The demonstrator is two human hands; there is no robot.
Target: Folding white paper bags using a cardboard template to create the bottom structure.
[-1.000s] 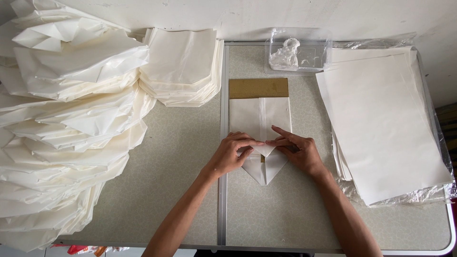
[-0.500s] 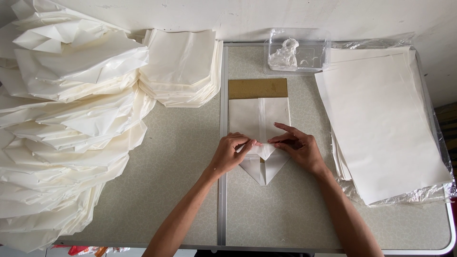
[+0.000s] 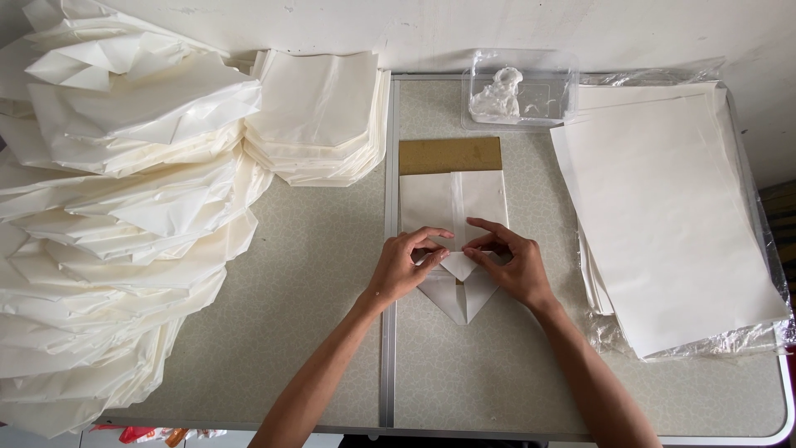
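Note:
A white paper bag (image 3: 454, 203) lies flat on the grey table (image 3: 315, 274), its far end over a brown cardboard piece (image 3: 450, 154). Its near end is folded into a pointed flap (image 3: 458, 297). My left hand (image 3: 405, 265) and my right hand (image 3: 507, 264) rest side by side on that folded end, fingertips pinching and pressing the small paper flap between them.
A large heap of finished white paper bags (image 3: 108, 216) fills the left side. A neater pile of folded bags (image 3: 319, 116) sits at the back. A clear plastic tub (image 3: 518, 90) holds white paste. A stack of flat white sheets (image 3: 663, 216) lies on plastic wrap at right.
Both hands have stayed on the folded end of the bag. The fingers have shifted slightly, drawing together over the small flap.

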